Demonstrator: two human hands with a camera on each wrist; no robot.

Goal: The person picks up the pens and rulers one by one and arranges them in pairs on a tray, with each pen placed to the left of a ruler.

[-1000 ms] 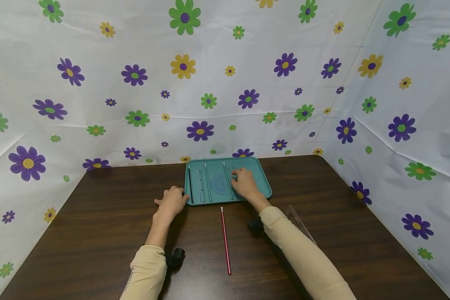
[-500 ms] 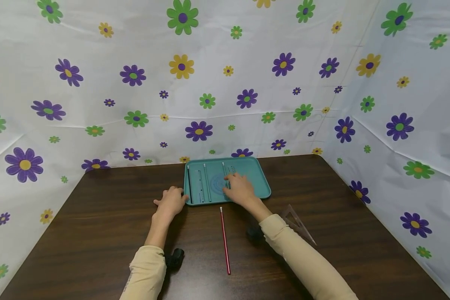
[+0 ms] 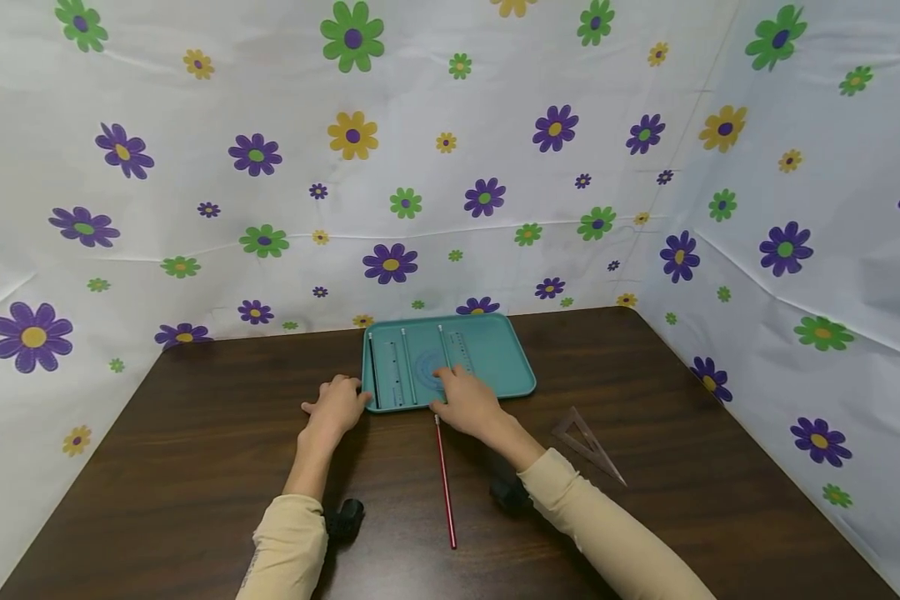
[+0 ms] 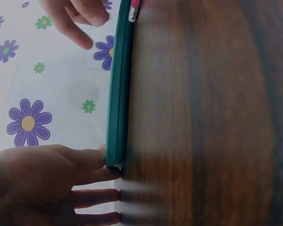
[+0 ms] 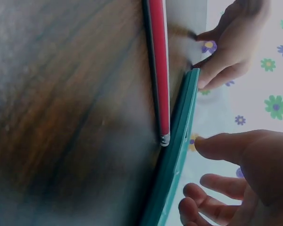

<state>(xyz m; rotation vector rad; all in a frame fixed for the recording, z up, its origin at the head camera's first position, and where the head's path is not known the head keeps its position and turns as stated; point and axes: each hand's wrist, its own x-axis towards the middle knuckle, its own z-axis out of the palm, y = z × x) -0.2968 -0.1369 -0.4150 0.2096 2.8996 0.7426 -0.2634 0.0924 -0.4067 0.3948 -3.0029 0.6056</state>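
We see a teal tray (image 3: 495, 354) lying flat on the dark wooden table (image 3: 195, 450), toward its far edge and close to the flowered backdrop (image 3: 270, 167). Inside the tray, on its left half, lie a dark pencil (image 3: 372, 367) along the left wall, then a clear ruler (image 3: 394, 371), then two thin pale sticks (image 3: 407, 367), all side by side and pointing away from us. A clear protractor (image 3: 427, 371) and a second clear ruler (image 3: 461, 350) lie near the middle; the right part of the tray is bare.

Our left hand (image 3: 335, 406) rests on the table against the tray's near left corner; the left wrist view shows its fingers (image 4: 92, 162) relaxed, the upper ones touching the tray's rim (image 4: 115, 117), gripping nothing. Our right hand (image 3: 467, 402) sits over the tray's near edge, with fingers (image 5: 217, 143) loosely spread just above the rim and nothing between them.

A red pencil (image 3: 443, 479) lies on the table just short of the tray, its far tip close beside the right hand. A clear set square (image 3: 585, 442) lies on the table to the right, well apart from the tray.

Compared with a second ago, the right hand has drawn back from the tray's middle to its near edge. The left hand has stayed at the corner, and the things in the tray lie as before.
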